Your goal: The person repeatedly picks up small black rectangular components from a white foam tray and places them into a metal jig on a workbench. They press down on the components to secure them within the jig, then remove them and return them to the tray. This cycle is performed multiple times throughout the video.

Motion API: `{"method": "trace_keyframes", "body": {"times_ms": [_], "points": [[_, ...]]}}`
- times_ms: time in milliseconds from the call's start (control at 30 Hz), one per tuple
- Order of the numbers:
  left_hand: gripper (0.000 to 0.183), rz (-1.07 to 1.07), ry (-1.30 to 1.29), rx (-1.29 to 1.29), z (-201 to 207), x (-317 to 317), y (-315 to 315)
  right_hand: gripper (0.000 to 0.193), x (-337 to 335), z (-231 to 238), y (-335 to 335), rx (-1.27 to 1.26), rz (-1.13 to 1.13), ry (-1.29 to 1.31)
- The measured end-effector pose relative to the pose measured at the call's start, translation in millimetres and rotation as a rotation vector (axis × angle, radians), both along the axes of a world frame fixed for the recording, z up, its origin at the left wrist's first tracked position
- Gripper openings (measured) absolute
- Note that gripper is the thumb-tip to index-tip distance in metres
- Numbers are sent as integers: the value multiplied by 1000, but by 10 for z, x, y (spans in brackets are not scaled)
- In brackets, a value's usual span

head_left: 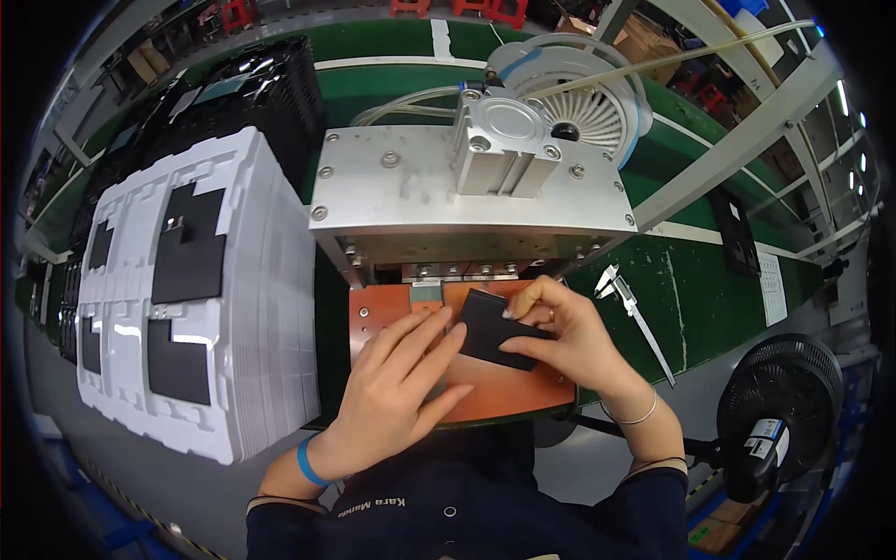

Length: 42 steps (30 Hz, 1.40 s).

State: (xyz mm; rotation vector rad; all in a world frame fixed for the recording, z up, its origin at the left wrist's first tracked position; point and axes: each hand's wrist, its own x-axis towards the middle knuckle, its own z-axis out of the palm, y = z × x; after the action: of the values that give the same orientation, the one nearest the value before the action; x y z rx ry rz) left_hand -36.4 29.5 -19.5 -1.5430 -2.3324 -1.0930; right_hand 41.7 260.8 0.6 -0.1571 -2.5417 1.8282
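Observation:
A thin black flat piece (pixel 499 329) lies slanted over the orange base plate (pixel 504 397) of a metal press (pixel 392 191). My right hand (pixel 571 336) pinches its right side between thumb and fingers. Fingers stretched out, my left hand (pixel 397 383) lies over the left part of the base plate, its fingertips by the piece's left edge; whether they touch it I cannot tell. A small greyish-green block (pixel 426 294) sits on the plate just beyond those fingertips. What is under my left palm is hidden.
A stack of white plastic trays (pixel 247 308) stands at the left, black pieces (pixel 191 257) in the top one. Black trays (pixel 271 89) are behind it. On the green table at the right lies a caliper (pixel 639 317). Two fans, one white (pixel 597 112), one black (pixel 779 401), stand nearby.

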Motion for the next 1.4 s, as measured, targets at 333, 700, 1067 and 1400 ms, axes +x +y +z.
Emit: {"method": "trace_keyframes", "body": {"times_ms": [333, 700, 1067, 1400], "points": [[50, 232, -68, 502, 716, 336, -919, 40, -27, 611, -757, -516, 260, 157], [31, 877, -392, 299, 1124, -2033, -2421, 43, -1619, 427, -1883, 517, 298, 807], [49, 556, 73, -492, 1033, -1627, -2093, 33, -1379, 667, -1694, 484, 251, 864], [54, 619, 210, -638, 1100, -860, -1970, 43, 356, 427, -329, 718, -37, 394]]}}
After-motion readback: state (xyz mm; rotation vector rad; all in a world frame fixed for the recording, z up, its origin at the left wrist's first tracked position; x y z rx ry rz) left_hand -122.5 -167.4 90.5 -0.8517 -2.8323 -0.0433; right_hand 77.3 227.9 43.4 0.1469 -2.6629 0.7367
